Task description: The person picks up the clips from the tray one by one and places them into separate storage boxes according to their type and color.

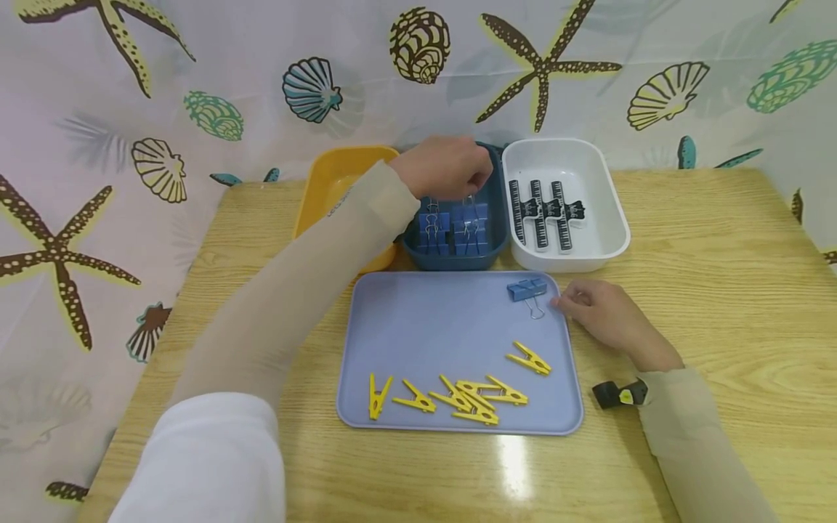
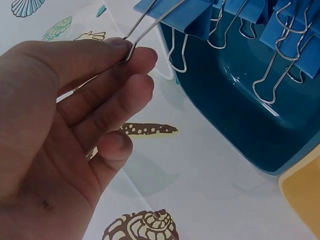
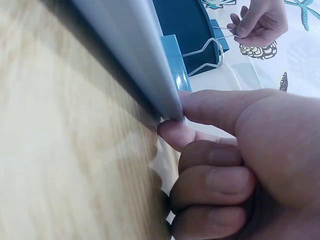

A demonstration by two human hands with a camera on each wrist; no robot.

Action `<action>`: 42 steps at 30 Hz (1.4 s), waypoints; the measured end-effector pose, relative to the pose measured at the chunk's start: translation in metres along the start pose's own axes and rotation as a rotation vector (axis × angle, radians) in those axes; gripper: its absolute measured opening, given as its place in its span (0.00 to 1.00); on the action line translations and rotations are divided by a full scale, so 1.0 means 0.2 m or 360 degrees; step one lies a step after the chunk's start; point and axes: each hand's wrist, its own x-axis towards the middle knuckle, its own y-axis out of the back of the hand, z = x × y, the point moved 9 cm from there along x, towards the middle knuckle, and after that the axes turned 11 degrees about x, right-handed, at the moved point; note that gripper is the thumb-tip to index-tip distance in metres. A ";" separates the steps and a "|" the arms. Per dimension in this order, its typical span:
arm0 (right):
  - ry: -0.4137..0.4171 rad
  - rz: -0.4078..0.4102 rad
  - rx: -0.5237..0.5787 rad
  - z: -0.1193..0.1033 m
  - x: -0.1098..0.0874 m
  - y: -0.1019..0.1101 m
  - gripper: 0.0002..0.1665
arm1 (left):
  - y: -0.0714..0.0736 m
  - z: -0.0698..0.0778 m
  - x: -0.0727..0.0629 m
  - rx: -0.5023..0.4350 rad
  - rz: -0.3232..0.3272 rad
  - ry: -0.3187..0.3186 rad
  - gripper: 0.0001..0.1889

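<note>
My left hand [image 1: 445, 167] is above the dark blue bin [image 1: 451, 263]. In the left wrist view, its thumb and index finger pinch the wire handle of a blue binder clip [image 2: 182, 17] at the bin's far side. Several other blue binder clips [image 1: 433, 231] lie in that bin in two columns. My right hand [image 1: 608, 316] pinches the right rim of the pale blue tray [image 1: 418, 327] between thumb and index finger, its other fingers curled. Close to that hand, one blue binder clip [image 1: 526, 290] lies in the tray's far right corner.
Several yellow clothespins [image 1: 531, 359] lie along the tray's near side. A white bin [image 1: 604, 218] to the right holds 3 black-and-white clips [image 1: 539, 211]. A yellow bin [image 1: 320, 181] stands to the left, partly behind my left arm. A black strap [image 1: 608, 394] hangs by my right wrist.
</note>
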 end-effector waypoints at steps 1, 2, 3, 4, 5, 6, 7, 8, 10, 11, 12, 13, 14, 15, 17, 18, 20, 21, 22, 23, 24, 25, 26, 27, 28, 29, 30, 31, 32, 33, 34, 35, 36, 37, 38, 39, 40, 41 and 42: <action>0.0002 -0.0003 0.0002 0.00 0.00 0.00 0.18 | 0.00 0.00 0.00 0.0008 0.0003 -0.0003 0.09; 0.0001 -0.0003 0.0003 0.00 0.00 0.00 0.18 | 0.00 0.00 0.01 0.0014 0.0004 -0.0005 0.09; 0.0003 -0.0004 0.0005 0.00 0.00 0.00 0.18 | 0.00 0.00 0.01 0.0018 0.0003 -0.0004 0.09; 0.0001 -0.0006 0.0006 0.00 0.00 0.00 0.18 | 0.00 0.00 0.01 0.0023 -0.0003 -0.0003 0.09; -0.0001 -0.0007 0.0005 0.00 0.00 0.00 0.18 | 0.00 -0.01 0.02 0.0019 -0.0007 0.0000 0.09; -0.0005 -0.0008 0.0006 0.00 0.00 0.00 0.18 | 0.00 -0.01 0.02 0.0019 -0.0013 0.0003 0.09; -0.0005 -0.0008 0.0006 0.00 0.00 0.00 0.18 | 0.00 -0.01 0.02 0.0017 -0.0014 0.0007 0.09; -0.0007 -0.0008 0.0007 0.00 0.00 0.00 0.18 | 0.00 -0.02 0.02 0.0019 -0.0018 0.0011 0.10; -0.0009 -0.0009 0.0009 0.00 0.00 0.00 0.18 | 0.00 -0.02 0.03 0.0017 -0.0016 0.0018 0.10; -0.0009 -0.0009 0.0010 0.00 0.00 0.00 0.18 | 0.00 -0.03 0.03 0.0018 -0.0010 0.0022 0.10; -0.0008 -0.0010 0.0011 0.00 0.00 0.00 0.18 | 0.00 -0.03 0.03 0.0024 -0.0002 0.0023 0.10; -0.0009 -0.0010 0.0011 0.00 0.00 0.00 0.18 | 0.01 -0.03 0.04 0.0029 0.0009 0.0024 0.10; -0.0009 -0.0008 0.0010 0.00 0.00 0.00 0.18 | 0.01 -0.04 0.04 0.0031 0.0014 0.0023 0.10; -0.0008 -0.0007 0.0008 0.00 0.00 0.00 0.18 | 0.01 -0.04 0.04 0.0029 0.0026 0.0023 0.10; -0.0009 -0.0005 0.0005 0.00 0.00 0.00 0.17 | 0.01 -0.04 0.05 0.0039 0.0041 0.0022 0.10; -0.0012 -0.0005 0.0003 0.00 0.00 0.00 0.17 | 0.01 -0.05 0.05 0.0045 0.0044 0.0021 0.10; -0.0015 -0.0004 0.0003 0.01 0.00 0.00 0.17 | 0.01 -0.05 0.06 0.0049 0.0045 0.0026 0.10; -0.0016 -0.0004 0.0004 0.01 0.00 0.00 0.17 | 0.01 -0.05 0.06 0.0054 0.0048 0.0030 0.10; -0.0016 -0.0005 0.0005 0.01 0.00 0.00 0.17 | 0.01 -0.06 0.07 0.0057 0.0048 0.0035 0.10; -0.0017 -0.0005 0.0006 0.01 0.00 0.01 0.18 | 0.01 -0.06 0.07 0.0057 0.0049 0.0042 0.10; -0.0016 -0.0006 0.0008 0.01 0.00 0.01 0.18 | 0.01 -0.07 0.07 0.0059 0.0053 0.0046 0.10; -0.0014 -0.0006 0.0011 0.01 0.00 0.01 0.18 | 0.01 -0.07 0.08 0.0058 0.0060 0.0050 0.10; -0.0013 -0.0006 0.0012 0.01 0.00 0.00 0.18 | 0.00 -0.08 0.08 0.0058 0.0065 0.0056 0.10; -0.0013 -0.0004 0.0012 0.02 0.00 0.00 0.18 | 0.00 -0.08 0.08 0.0061 0.0070 0.0061 0.10; -0.0013 -0.0003 0.0013 0.02 0.00 0.00 0.18 | 0.00 -0.09 0.08 0.0062 0.0075 0.0066 0.10; -0.0013 -0.0002 0.0014 0.02 0.00 0.00 0.17 | 0.00 -0.09 0.09 0.0067 0.0081 0.0070 0.10; -0.0012 -0.0001 0.0016 0.02 0.00 0.00 0.18 | 0.00 -0.09 0.09 0.0070 0.0088 0.0074 0.10; -0.0012 0.0000 0.0018 0.02 0.00 0.00 0.18 | 0.00 -0.10 0.09 0.0073 0.0094 0.0077 0.10; -0.0011 0.0001 0.0020 0.02 0.00 0.00 0.18 | 0.00 -0.10 0.09 0.0076 0.0100 0.0082 0.10; -0.0012 0.0001 0.0023 0.02 0.00 0.00 0.18 | 0.00 -0.10 0.09 0.0080 0.0108 0.0085 0.10; -0.0014 0.0002 0.0026 0.02 0.00 0.00 0.18 | 0.00 -0.10 0.10 0.0085 0.0116 0.0087 0.10; -0.0016 0.0002 0.0028 0.02 0.00 0.00 0.18 | 0.00 -0.11 0.10 0.0088 0.0123 0.0091 0.11; -0.0017 0.0002 0.0028 0.02 0.00 0.00 0.18 | 0.00 -0.11 0.10 0.0089 0.0129 0.0095 0.11; -0.0019 0.0003 0.0029 0.02 0.00 0.00 0.17 | 0.00 -0.11 0.10 0.0092 0.0134 0.0098 0.11; -0.0021 0.0004 0.0029 0.02 0.00 0.00 0.17 | 0.00 -0.11 0.10 0.0096 0.0139 0.0101 0.11; -0.0021 0.0005 0.0029 0.02 0.00 0.00 0.17 | 0.00 -0.11 0.10 0.0101 0.0143 0.0103 0.11; -0.0019 0.0004 0.0027 0.02 0.00 0.01 0.17 | 0.00 -0.11 0.10 0.0103 0.0149 0.0104 0.11; -0.0019 0.0005 0.0026 0.02 0.00 0.01 0.17 | 0.00 -0.11 0.10 0.0105 0.0155 0.0106 0.11; -0.0018 0.0004 0.0026 0.02 0.00 0.01 0.17 | 0.01 -0.11 0.10 0.0106 0.0161 0.0109 0.11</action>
